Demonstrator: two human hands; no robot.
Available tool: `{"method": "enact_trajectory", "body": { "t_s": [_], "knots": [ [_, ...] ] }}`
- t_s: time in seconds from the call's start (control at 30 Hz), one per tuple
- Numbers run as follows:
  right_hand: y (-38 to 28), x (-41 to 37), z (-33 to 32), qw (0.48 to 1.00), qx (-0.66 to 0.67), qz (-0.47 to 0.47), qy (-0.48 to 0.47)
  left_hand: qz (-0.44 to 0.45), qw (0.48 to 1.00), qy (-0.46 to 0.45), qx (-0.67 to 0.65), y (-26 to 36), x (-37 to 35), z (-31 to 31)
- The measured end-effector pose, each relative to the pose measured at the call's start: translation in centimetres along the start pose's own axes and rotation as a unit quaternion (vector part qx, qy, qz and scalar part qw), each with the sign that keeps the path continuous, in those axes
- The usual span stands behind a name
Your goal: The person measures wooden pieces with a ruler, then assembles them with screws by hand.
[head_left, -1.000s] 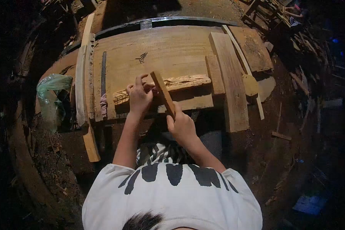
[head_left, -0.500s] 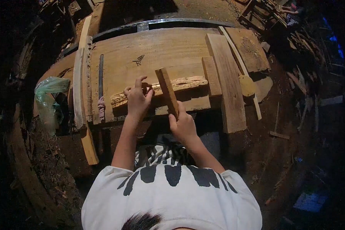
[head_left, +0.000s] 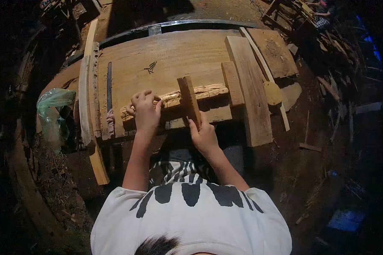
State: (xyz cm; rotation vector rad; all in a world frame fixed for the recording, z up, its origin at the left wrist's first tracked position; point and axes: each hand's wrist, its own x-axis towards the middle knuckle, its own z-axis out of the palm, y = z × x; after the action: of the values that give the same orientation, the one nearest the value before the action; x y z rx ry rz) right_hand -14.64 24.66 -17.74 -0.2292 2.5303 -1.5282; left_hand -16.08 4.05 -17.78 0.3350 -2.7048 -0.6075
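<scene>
My right hand [head_left: 205, 137] is wrapped round the lower end of a short wooden stick [head_left: 188, 95], which slants up and away across a rough, pitted strip of wood [head_left: 210, 91]. Over the left part of that strip is my left hand [head_left: 147, 112], its fingers curled and the thumb close to the fingertips. Anything between them is too small or hidden to make out. Beyond the hands, several small nail-like pieces [head_left: 150, 67] lie in a loose pile on the wide wooden board [head_left: 132, 53].
Right of the hands lie a small block [head_left: 232, 83], a thick plank [head_left: 251, 93] and a thin slat [head_left: 259, 57]. To the left are a dark rod with a cloth-wrapped end [head_left: 110, 91], long strips [head_left: 85, 93] and a green plastic bag [head_left: 53, 104]. A person [head_left: 321, 17] is at the far right.
My left hand has turned and its fingers have curled in more, low over the strip. The stick in my right hand has shifted slightly right and stands a little steeper.
</scene>
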Motion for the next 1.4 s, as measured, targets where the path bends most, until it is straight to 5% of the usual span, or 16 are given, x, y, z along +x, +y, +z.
{"method": "enact_trajectory", "body": {
  "t_s": [0.9, 1.23, 1.4],
  "knots": [
    [-5.2, -1.8, 0.1, 0.993, -0.055, -0.040, -0.098, -0.027, 0.997, 0.015, -0.075, -1.0, 0.4, 0.0],
    [-5.6, -1.5, 0.2, 0.993, -0.052, -0.082, -0.066, 0.047, 0.993, 0.025, -0.101, -1.6, 0.1, -0.1],
    [-4.9, -1.3, 0.7, 0.994, -0.055, -0.078, -0.059, 0.008, 0.997, 0.022, -0.074, -0.3, -0.3, 0.1]
  ]
}}
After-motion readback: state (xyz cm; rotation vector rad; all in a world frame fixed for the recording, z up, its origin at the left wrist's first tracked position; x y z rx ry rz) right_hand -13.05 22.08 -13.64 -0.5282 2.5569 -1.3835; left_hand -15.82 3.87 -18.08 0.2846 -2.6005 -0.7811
